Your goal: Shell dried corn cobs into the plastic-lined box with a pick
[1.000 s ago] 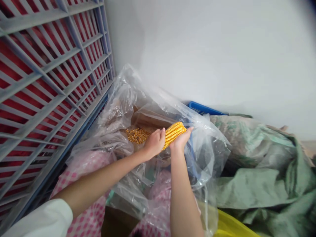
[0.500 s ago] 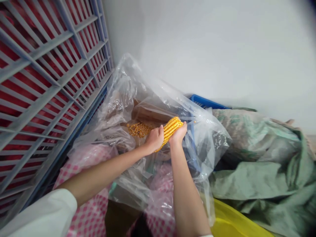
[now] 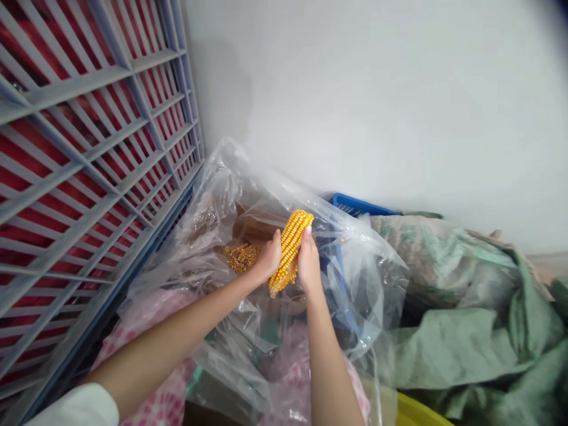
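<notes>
An ear of corn (image 3: 290, 248) with yellow kernels is held between my two hands, tilted with its upper end to the right. My left hand (image 3: 270, 257) grips it from the left side, the thumb pointing up along the kernels. On its right side my right hand (image 3: 308, 260) presses against it, thumb up near the top end. Below and behind the hands spreads a clear plastic bag (image 3: 177, 248). Loose corn kernels (image 3: 242, 257) lie in a small heap inside the bag, just left of my left hand.
At the left stands a tall grey slatted plastic crate (image 3: 97, 154) with red behind its slats. A blue basket (image 3: 361, 205) sits against the white wall (image 3: 377, 100). Rumpled green-grey sacks (image 3: 457, 343) lie at the right, with a yellow item (image 3: 417, 411) below. Pink checked cloth (image 3: 155, 378) shows underneath.
The corn ear has turned more upright between my hands. My right hand has shifted from beneath its upper end to its right side. The view has tilted up slightly.
</notes>
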Motion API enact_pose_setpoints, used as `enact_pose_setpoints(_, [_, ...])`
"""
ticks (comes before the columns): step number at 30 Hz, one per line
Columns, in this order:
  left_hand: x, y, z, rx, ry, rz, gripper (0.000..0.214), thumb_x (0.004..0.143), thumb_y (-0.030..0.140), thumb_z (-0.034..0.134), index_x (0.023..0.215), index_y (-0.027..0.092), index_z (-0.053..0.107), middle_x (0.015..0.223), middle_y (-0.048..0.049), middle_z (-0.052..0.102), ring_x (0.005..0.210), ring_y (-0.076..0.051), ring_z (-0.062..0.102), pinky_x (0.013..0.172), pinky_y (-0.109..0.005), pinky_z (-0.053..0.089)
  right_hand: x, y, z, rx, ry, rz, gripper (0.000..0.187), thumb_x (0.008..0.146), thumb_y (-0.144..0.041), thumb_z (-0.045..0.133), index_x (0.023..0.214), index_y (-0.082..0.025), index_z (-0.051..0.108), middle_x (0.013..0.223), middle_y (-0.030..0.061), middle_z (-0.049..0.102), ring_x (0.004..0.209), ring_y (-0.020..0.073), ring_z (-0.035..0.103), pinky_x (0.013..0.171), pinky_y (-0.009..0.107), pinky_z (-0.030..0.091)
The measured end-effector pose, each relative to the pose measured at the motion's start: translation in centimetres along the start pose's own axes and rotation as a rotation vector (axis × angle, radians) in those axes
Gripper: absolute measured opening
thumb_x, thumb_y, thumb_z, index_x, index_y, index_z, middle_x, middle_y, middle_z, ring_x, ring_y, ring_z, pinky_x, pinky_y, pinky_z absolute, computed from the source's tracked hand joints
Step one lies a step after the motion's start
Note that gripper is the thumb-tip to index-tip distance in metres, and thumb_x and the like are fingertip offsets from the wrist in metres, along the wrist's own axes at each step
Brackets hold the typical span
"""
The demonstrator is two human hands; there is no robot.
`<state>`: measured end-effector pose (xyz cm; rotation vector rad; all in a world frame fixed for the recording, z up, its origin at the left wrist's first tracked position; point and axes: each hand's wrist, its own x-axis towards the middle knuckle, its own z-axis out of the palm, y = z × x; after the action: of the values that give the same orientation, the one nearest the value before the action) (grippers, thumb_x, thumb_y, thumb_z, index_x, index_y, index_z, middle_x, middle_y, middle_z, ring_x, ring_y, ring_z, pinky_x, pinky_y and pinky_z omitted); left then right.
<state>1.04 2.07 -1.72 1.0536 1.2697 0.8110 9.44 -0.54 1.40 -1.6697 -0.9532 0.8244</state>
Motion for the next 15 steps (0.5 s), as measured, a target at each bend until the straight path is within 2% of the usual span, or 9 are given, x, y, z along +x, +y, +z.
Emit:
enact_pose_setpoints(4, [-0.29, -0.10, 0.52, -0.035, -0.018, 0.019, 0.057, 0.084, 0.053, 0.021, 0.083, 0.013, 0.062, 0.090, -0.0125, 0.069, 0.087, -0.021, 0.063, 0.077, -0.031, 0.047, -0.20, -0.17, 0.46, -0.117, 0.028, 0.052, 0.048, 0.080, -0.063, 0.032, 0.076, -0.021, 0.053, 0.072, 0.0033, 0.062, 0.069, 0.0186, 0.055, 0.066, 0.029, 0.037])
enact_pose_setpoints(10, [-0.30, -0.43, 0.64, -0.028, 0.050, 0.060, 0.055, 0.086, 0.049, 0.018, 0.081, 0.014, 0.061, 0.092, -0.0125, 0.068, 0.089, -0.021, 0.063, 0.082, -0.030, 0.046, -0.20, -0.20, 0.62, -0.133, 0.040, -0.033, 0.047, 0.083, -0.060, 0.027, 0.077, -0.021, 0.053, 0.073, 0.0024, 0.061, 0.068, 0.0173, 0.051, 0.066, 0.028, 0.036])
enact_pose_setpoints(15, [-0.24, -0.70, 0.62, -0.031, 0.054, 0.053, 0.056, 0.086, 0.048, 0.016, 0.076, 0.015, 0.060, 0.089, -0.0124, 0.069, 0.085, -0.021, 0.063, 0.082, -0.030, 0.046, -0.29, -0.09, 0.92, -0.090, 0.035, -0.048, 0.047, 0.084, -0.058, 0.028, 0.076, -0.020, 0.054, 0.074, 0.0020, 0.060, 0.066, 0.0156, 0.050, 0.065, 0.027, 0.037])
